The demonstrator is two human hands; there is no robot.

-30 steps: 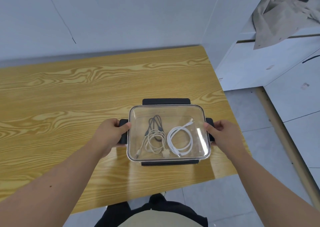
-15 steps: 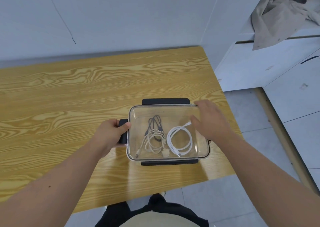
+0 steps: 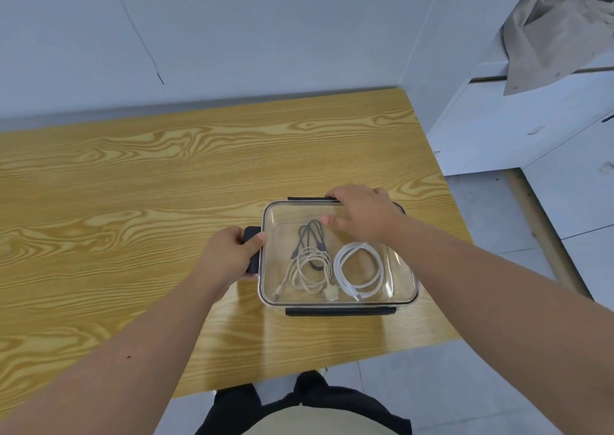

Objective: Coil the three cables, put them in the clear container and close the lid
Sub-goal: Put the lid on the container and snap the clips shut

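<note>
Near right front corner of wooden table (image 3: 133,202): clear container (image 3: 403,278), lid (image 3: 285,215) on, holding black cable (image 3: 310,242), cream cable (image 3: 312,270), white cable (image 3: 358,270), all coiled. Left hand (image 3: 229,258) clamped round left latch (image 3: 251,252). Right hand (image 3: 363,217) over far latch (image 3: 305,199), fingers curled. White walls, grey tiled floor, crumpled cloth (image 3: 558,25) on white cabinet (image 3: 518,125).

Plain indoor room, likely a home or office, suggested by a wood-grain table (image 3: 166,185), bare white walls (image 3: 265,29), white cabinets (image 3: 498,129), crumpled grey cloth (image 3: 561,25), grey tiled floor (image 3: 498,235).
</note>
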